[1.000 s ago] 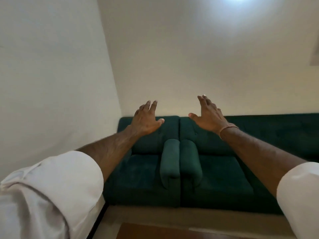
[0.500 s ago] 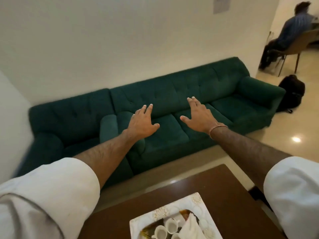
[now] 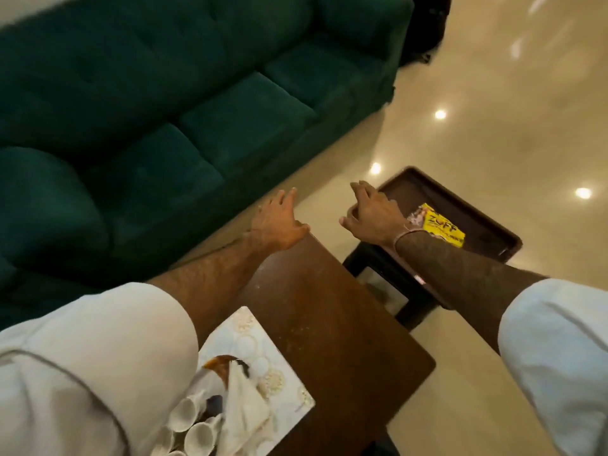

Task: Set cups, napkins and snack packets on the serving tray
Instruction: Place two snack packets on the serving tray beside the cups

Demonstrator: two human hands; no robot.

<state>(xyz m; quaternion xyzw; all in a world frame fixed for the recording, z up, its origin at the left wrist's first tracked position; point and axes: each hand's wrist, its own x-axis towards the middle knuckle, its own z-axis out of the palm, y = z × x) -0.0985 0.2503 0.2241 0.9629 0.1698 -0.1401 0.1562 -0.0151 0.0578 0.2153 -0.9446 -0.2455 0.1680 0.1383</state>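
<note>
A white patterned tray [image 3: 263, 353] lies on the brown table [image 3: 335, 330] near me, holding several white cups [image 3: 194, 422] and a folded white napkin [image 3: 243, 406]. A second, dark brown tray [image 3: 473, 205] rests on a small dark side table to the right, with a yellow snack packet [image 3: 441, 230] in it. My left hand [image 3: 278, 222] is stretched out, fingers apart, over the brown table's far corner and holds nothing. My right hand [image 3: 371, 210] hovers open over the near left edge of the dark tray, just left of the packet.
A dark green sofa [image 3: 184, 103] fills the upper left, close behind the brown table. The small side table [image 3: 391, 284] stands right of the brown table on a glossy beige floor [image 3: 513, 113]. A black bag [image 3: 427, 24] sits by the sofa's right end.
The view has swung down and to the right, from wall and sofa to the tables and both trays. Both hands stay outstretched and open; the right one now hovers at the dark tray.
</note>
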